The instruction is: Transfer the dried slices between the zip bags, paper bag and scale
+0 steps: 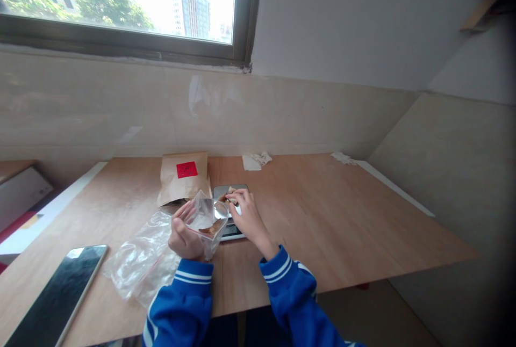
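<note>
My left hand (186, 234) is closed on a small clear zip bag (205, 210), its mouth spread toward the right. Brown dried pieces (212, 228) lie inside the bag. Just right of it, my right hand (244, 211) reaches over a digital kitchen scale (220, 191), fingers pinched at some brown and pale dried slices (230, 194) on its platform. The scale's display (231, 230) shows below, partly covered by the bag; its reading is too small to make out.
Behind the scale stands a brown paper bag (183, 180) with a red label. Clear plastic bags (139, 261) lie left of my left sleeve, and a tablet-like dark-screened device (60, 293) rests at the near left. Crumpled tissues (262, 158) sit along the wall.
</note>
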